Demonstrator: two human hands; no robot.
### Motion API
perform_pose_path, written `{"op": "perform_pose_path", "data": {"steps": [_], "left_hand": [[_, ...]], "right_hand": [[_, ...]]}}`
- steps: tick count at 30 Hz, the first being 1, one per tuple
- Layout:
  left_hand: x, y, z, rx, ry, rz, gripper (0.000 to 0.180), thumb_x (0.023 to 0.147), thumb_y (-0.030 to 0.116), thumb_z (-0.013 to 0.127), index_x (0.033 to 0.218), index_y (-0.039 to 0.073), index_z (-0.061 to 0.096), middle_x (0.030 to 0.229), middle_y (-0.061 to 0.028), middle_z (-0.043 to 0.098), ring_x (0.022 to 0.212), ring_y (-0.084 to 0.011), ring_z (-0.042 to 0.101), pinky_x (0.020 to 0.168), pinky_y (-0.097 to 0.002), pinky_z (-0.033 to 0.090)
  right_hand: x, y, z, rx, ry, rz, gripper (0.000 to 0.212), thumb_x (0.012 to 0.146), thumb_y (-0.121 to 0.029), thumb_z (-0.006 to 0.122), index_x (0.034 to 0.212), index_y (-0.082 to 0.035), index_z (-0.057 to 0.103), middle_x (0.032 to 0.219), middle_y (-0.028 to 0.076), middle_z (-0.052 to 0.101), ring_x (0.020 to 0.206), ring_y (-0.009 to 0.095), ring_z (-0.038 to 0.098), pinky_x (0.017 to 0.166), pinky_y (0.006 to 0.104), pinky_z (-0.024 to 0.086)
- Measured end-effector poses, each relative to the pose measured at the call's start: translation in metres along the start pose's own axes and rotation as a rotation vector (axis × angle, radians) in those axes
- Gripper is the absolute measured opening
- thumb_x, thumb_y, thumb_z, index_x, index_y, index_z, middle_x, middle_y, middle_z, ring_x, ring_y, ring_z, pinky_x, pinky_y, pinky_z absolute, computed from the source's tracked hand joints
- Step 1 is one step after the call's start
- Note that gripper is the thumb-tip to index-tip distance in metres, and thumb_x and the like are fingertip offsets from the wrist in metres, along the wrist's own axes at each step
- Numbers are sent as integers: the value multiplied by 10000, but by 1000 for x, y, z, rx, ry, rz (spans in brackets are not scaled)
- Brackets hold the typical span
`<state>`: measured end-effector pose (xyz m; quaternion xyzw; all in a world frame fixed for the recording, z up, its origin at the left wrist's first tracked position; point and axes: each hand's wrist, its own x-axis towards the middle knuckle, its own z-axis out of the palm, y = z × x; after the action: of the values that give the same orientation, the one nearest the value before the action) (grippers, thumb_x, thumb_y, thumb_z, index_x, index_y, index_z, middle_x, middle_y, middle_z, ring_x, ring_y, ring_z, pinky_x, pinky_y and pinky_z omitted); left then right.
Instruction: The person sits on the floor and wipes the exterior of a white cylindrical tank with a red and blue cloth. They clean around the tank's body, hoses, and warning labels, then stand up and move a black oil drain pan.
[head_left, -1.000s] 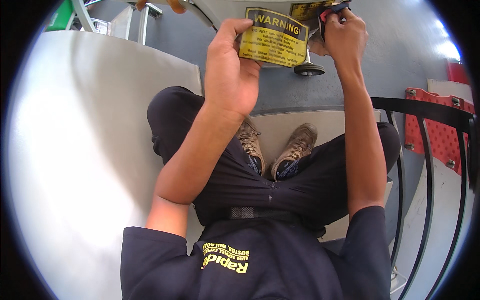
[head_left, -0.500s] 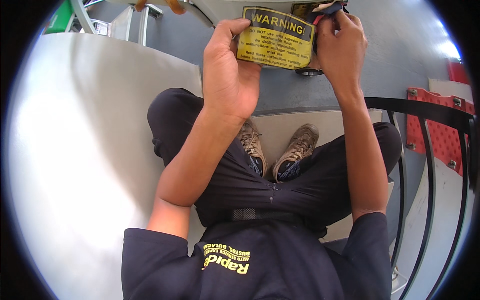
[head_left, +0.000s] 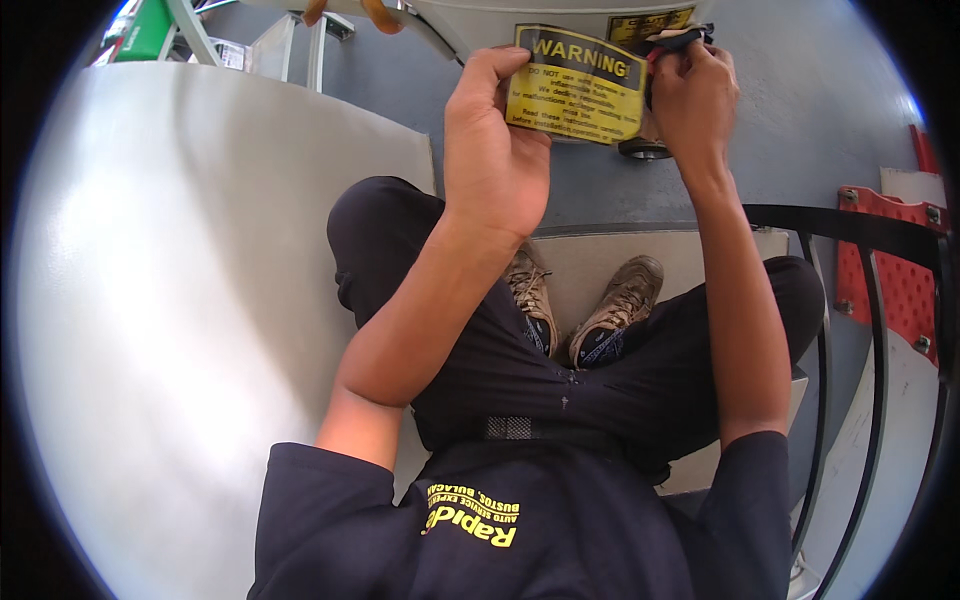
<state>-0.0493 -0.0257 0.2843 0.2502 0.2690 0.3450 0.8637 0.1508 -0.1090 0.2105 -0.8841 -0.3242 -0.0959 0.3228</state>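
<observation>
My left hand (head_left: 497,165) pinches the left edge of a yellow and black warning label (head_left: 575,95) between thumb and fingers. The label is thin, slightly curled and tilted down to the right. At its right side, my right hand (head_left: 698,112) has its fingers closed on a dark, bunched piece that looks like cloth (head_left: 682,40), with a bit of red beside it. What exactly the right fingertips grip is partly hidden. Behind the hands, a white machine-like body (head_left: 560,14) carries a second yellow and black label (head_left: 650,25).
A small black wheel (head_left: 645,149) sits below the label. Left lies a broad pale surface (head_left: 220,250). To the right are curved black bars (head_left: 850,222) and a red dimpled panel (head_left: 880,270). Metal frames (head_left: 300,50) and a green item (head_left: 146,30) stand at the upper left.
The whole view has shifted, so everything sits farther right in the picture. More of the second label shows behind my right hand. Both hands keep their grips.
</observation>
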Motion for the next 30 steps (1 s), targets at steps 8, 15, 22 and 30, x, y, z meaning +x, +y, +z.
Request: {"op": "perform_pose_path", "data": {"steps": [8, 15, 22, 30], "left_hand": [[-2, 2, 1, -19, -31, 11, 141, 1052, 202, 669, 1120, 80, 687, 1099, 1, 743, 1031, -139, 667, 984, -349, 489], [-4, 4, 2, -15, -11, 50, 133, 1054, 199, 666, 1115, 82, 685, 1090, -4, 747, 1029, -141, 678, 969, -351, 503], [-2, -3, 4, -8, -53, 34, 137, 1053, 202, 667, 1104, 76, 688, 1082, -5, 749, 1038, -139, 676, 989, -360, 494], [-2, -3, 10, -28, -61, -6, 153, 1055, 211, 669, 1101, 69, 701, 1083, -7, 755, 1034, -146, 682, 981, -365, 499]], "right_hand": [[-6, -11, -12, 132, 84, -74, 286, 1018, -223, 668, 1116, 8, 805, 1066, 242, 745, 983, 418, 739, 890, 502, 582], [-7, -23, -15, 96, 68, -76, 286, 1017, -222, 660, 1080, 21, 797, 1065, 250, 747, 997, 424, 732, 906, 514, 579], [13, 25, 10, 83, -54, 21, 227, 1006, -145, 645, 1077, 22, 782, 1066, 261, 736, 976, 429, 723, 894, 516, 573], [11, 16, 4, 57, 35, -37, 181, 988, -103, 659, 1047, 8, 790, 1052, 254, 735, 973, 417, 726, 884, 498, 578]]}}
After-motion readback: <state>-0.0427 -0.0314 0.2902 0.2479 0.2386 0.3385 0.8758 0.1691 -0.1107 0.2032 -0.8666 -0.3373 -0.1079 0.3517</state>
